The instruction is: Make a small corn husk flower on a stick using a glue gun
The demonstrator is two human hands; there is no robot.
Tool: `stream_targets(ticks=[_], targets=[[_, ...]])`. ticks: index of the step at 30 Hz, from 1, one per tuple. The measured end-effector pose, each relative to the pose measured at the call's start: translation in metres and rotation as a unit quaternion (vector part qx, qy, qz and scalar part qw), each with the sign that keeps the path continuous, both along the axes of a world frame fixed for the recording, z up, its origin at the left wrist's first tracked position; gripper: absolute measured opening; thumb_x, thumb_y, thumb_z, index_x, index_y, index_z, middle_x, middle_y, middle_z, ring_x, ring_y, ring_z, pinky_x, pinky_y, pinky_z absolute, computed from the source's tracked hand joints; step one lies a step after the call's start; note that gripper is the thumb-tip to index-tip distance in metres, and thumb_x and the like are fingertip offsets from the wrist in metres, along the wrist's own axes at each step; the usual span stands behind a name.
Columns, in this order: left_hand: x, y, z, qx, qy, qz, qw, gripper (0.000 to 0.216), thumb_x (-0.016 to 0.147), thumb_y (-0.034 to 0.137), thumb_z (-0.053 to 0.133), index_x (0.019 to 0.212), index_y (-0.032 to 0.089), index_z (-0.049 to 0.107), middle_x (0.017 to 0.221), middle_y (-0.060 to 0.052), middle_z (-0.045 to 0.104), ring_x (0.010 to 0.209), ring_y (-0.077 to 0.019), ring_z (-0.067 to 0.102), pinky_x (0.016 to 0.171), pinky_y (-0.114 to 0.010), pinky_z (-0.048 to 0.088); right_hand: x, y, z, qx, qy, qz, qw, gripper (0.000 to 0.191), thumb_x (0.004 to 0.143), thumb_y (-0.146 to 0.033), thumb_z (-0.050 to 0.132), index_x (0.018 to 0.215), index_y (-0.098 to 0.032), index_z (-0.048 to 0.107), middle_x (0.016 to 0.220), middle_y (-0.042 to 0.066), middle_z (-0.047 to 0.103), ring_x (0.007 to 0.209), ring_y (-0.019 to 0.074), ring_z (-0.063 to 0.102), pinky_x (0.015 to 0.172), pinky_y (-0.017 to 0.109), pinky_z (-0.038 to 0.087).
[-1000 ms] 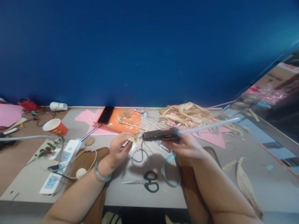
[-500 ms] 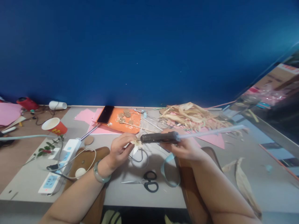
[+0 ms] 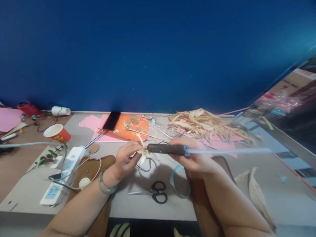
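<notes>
Here, the left hand (image 3: 127, 158) pinches a pale husk flower (image 3: 145, 153) above the surface (image 3: 180, 208), partly covering it. The right hand (image 3: 194, 158) is wrapped around a dark glue gun (image 3: 168, 149), its handle hidden, its glue stick (image 3: 229, 151) blurred.

The glue gun (image 3: 169, 149) is dark and held roughly level, a long translucent stick (image 3: 229, 151) jutting from its rear. Its front end points at a small, pale, flower-like piece (image 3: 144, 152) with splayed petals — whether they touch is unclear — above the grey tabletop (image 3: 180, 210).
</notes>
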State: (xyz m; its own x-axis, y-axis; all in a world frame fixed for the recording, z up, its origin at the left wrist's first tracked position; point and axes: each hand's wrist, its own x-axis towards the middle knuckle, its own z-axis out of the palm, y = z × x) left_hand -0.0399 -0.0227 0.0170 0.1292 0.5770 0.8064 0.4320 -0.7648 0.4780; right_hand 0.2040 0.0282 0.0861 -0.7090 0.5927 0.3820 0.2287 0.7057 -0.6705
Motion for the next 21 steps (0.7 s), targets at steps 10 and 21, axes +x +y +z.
stream_targets(ticks=[10,21], targets=[[-0.0005,-0.0001,-0.0009,0.003,-0.018,-0.009,1.0,0.014,0.09,0.017,0.052,0.097,0.02,0.064,0.082,-0.005,0.068,0.078,-0.0165,0.063,0.072,-0.029,0.049,0.0005,-0.0005,-0.0017,0.011,0.003,-0.002,1.0,0.007,0.085,-0.019,0.054,0.081,-0.018,0.058,0.067,0.001,0.058,0.059,0.012,0.052,0.056,0.024,0.039],[-0.0004,0.0,-0.0006,0.015,-0.021,-0.022,0.999,0.015,0.089,0.013,0.052,0.097,0.019,0.061,0.085,-0.005,0.066,0.079,-0.0159,0.062,0.071,-0.027,0.049,0.0005,-0.0005,-0.0049,0.03,-0.001,-0.005,1.0,0.012,0.09,-0.021,0.052,0.079,-0.017,0.056,0.066,0.001,0.056,0.059,0.0115,0.049,0.054,0.023,0.04]])
